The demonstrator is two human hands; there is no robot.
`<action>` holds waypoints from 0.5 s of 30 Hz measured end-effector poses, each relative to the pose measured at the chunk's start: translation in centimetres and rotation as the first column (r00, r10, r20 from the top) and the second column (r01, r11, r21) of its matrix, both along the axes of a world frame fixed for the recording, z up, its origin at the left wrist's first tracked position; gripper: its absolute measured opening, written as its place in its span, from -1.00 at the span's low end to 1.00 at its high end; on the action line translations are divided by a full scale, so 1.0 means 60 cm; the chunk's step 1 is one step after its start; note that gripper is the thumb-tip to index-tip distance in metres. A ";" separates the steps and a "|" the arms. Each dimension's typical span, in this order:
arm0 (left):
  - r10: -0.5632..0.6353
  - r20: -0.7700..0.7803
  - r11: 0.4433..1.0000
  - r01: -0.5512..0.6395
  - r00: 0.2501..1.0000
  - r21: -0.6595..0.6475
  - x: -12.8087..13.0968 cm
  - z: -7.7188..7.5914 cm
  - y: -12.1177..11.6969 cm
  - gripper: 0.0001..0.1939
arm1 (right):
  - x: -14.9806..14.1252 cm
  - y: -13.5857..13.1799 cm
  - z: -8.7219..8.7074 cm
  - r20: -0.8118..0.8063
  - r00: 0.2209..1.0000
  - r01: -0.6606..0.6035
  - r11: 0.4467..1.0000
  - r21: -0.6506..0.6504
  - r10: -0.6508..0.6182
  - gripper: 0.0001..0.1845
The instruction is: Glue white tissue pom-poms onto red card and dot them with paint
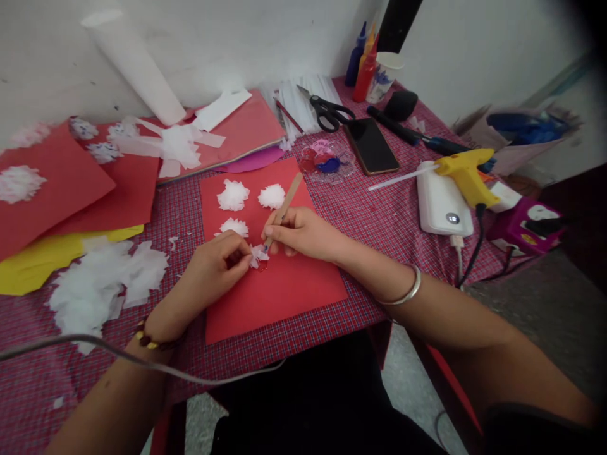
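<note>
On the red sheet, the person's left hand pinches the edge of a small white tissue piece, apparently to steady it, while the right hand grips a wooden stick like a pen, probably for fine control, its lower tip at the tissue. Loose tissue lies left of the sheet, seemingly for easy reach. Counted: one stick, one pinched piece, three white puffs on the sheet, three bottles behind.
</note>
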State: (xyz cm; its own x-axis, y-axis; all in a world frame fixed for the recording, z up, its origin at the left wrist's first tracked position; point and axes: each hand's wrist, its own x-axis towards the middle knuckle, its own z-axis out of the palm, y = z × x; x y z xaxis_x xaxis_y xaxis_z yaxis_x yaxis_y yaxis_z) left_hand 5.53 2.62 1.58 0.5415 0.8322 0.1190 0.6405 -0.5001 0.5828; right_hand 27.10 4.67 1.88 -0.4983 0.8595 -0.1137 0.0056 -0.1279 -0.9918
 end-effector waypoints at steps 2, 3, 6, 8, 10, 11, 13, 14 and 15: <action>0.004 0.007 1.000 -0.004 1.000 -0.010 -0.001 -0.002 0.000 -0.90 | -0.001 -0.003 -0.004 0.030 0.999 -0.035 0.996 0.083 0.032 -0.83; 0.001 0.014 1.000 -0.001 1.000 -0.010 -0.002 -0.003 0.000 -0.90 | -0.002 -0.004 -0.006 0.046 0.998 -0.044 0.991 0.127 0.039 -0.84; -0.014 0.032 1.000 0.014 0.999 -0.003 -0.004 -0.004 -0.001 -0.90 | -0.002 -0.006 -0.012 0.090 0.995 -0.059 0.967 0.247 0.037 -0.85; -0.022 0.043 1.000 0.022 0.999 -0.004 -0.004 -0.005 -0.001 -0.90 | -0.002 -0.007 -0.015 0.103 0.994 -0.074 0.950 0.303 0.044 -0.84; -0.020 0.050 0.999 0.021 0.999 -0.025 -0.003 -0.005 -0.001 -0.89 | -0.003 -0.008 -0.018 0.111 0.992 -0.088 0.939 0.332 0.053 -0.82; -0.014 0.051 0.999 0.016 0.999 -0.039 -0.002 -0.005 -0.001 -0.89 | -0.003 -0.009 -0.018 0.123 0.991 -0.095 0.934 0.343 0.055 -0.82; 0.005 0.049 0.998 -0.002 0.999 -0.059 -0.001 -0.005 -0.001 -0.89 | -0.004 -0.011 -0.018 0.164 0.985 -0.115 0.923 0.367 0.058 -0.83; 0.016 0.050 0.998 -0.013 0.999 -0.062 0.000 -0.003 -0.001 -0.88 | -0.005 -0.012 -0.018 0.188 0.980 -0.128 0.917 0.378 0.059 -0.83; 0.027 0.055 0.997 -0.023 0.998 -0.072 0.000 -0.001 -0.001 -0.86 | -0.005 -0.013 -0.017 0.207 0.977 -0.139 0.911 0.387 0.061 -0.83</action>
